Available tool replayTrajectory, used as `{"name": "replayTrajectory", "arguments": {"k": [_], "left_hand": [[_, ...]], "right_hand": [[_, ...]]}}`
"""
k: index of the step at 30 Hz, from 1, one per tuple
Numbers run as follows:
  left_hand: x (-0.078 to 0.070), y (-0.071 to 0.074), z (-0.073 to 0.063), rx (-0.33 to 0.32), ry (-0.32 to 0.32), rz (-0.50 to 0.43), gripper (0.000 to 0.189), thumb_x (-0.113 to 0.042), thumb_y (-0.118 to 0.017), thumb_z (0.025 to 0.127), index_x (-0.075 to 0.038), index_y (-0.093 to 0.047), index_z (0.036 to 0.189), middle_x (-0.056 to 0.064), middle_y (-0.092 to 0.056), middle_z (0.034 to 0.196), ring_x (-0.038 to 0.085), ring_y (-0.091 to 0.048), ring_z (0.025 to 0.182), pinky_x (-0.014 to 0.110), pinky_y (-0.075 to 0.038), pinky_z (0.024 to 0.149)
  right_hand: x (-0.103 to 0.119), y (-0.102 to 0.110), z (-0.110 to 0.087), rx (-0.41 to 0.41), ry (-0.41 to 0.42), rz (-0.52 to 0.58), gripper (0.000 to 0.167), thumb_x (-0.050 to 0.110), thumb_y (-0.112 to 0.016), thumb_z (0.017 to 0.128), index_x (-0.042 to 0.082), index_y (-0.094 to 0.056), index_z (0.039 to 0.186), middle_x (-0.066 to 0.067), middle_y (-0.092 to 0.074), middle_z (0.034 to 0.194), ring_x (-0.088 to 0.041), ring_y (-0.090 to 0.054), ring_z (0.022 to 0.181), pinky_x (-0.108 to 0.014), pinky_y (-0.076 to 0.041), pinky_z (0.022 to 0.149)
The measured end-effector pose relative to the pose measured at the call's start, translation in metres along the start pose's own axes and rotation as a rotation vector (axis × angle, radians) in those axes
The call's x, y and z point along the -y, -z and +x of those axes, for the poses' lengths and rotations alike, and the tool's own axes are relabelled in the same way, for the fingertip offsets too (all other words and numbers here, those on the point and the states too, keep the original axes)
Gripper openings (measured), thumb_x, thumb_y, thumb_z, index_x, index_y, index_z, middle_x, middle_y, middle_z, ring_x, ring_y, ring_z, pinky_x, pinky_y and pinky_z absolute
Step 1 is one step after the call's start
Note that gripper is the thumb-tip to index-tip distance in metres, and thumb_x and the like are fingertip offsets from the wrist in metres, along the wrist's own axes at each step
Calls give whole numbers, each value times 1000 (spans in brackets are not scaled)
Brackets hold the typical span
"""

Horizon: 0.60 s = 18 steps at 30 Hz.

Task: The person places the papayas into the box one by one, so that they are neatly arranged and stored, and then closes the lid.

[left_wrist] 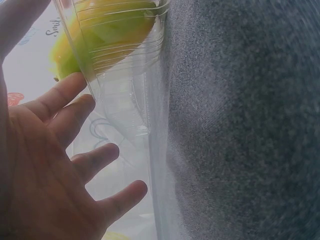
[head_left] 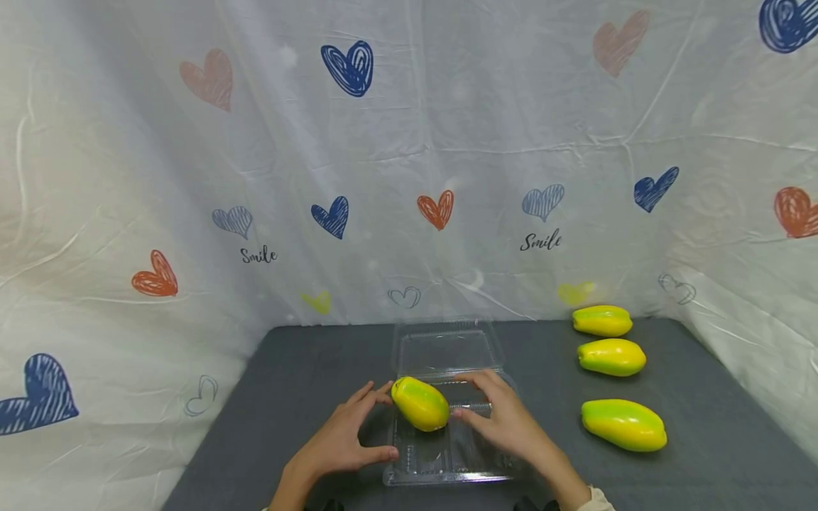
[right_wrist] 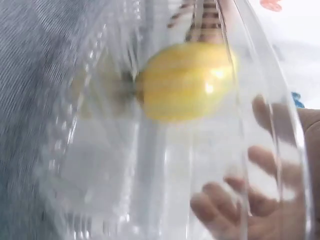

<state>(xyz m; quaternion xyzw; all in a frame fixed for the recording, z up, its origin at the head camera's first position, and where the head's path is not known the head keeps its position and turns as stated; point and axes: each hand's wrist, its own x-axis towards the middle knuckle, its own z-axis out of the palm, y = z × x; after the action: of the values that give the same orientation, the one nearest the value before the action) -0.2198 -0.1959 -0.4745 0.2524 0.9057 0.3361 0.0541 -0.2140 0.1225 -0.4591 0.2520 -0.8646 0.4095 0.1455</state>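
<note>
A yellow-green papaya (head_left: 420,404) sits tilted in the base of a clear plastic clamshell box (head_left: 447,477), whose lid (head_left: 447,349) lies folded back toward the curtain. To its left is my left hand (head_left: 348,434), fingers spread and fairly straight. In the left wrist view, the fingertips (left_wrist: 75,82) come up to the box's side wall near the papaya (left_wrist: 112,37); contact is hard to tell. My right hand (head_left: 505,419) hovers over the right part of the box with fingers loosely bent. The right wrist view shows a gap between that hand (right_wrist: 260,200) and the papaya (right_wrist: 187,82).
Toward the right edge of the dark grey table (head_left: 255,426), three more papayas lie in a column: a far one (head_left: 602,321), a middle one (head_left: 612,357) and a near one (head_left: 623,425). Behind the table hangs a white curtain (head_left: 479,106) printed with hearts.
</note>
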Motion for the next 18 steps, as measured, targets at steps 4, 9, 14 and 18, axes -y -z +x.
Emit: {"name": "replayTrajectory", "arguments": {"k": [4,9,14,18], "left_hand": [[-1,0,0,3,2,-5,66,-56,-78,84,-26,-52,136,-8,-30,168,41,-17,158,84,-20,108],[-1,1,0,6,-2,-7,67,-56,-78,84,-25,-52,137,-7,-30,168,41,-17,157,84,-20,108],[0,1,-1,4,-3,-9,67,-55,-79,84,-25,-53,137,-8,-30,168,41,-17,158,84,-19,108],[0,0,0,3,-3,-13,68,-56,-79,83,-25,-53,138,-10,-29,168,40,-17,158,84,-18,108]], "right_hand": [[-7,11,-4,-49,42,-28,51,17,-85,82,11,-66,129,2,-65,116,-6,-57,100,-27,-55,82],[-15,22,-9,-81,89,-61,50,14,-85,83,11,-66,129,1,-66,117,-4,-56,97,-27,-55,80],[-21,33,-14,-89,74,-85,52,9,-86,80,13,-67,129,4,-65,116,-3,-55,99,-27,-56,82],[-25,44,-20,-81,40,-111,53,10,-85,81,16,-67,130,3,-65,119,-9,-59,102,-34,-58,85]]}}
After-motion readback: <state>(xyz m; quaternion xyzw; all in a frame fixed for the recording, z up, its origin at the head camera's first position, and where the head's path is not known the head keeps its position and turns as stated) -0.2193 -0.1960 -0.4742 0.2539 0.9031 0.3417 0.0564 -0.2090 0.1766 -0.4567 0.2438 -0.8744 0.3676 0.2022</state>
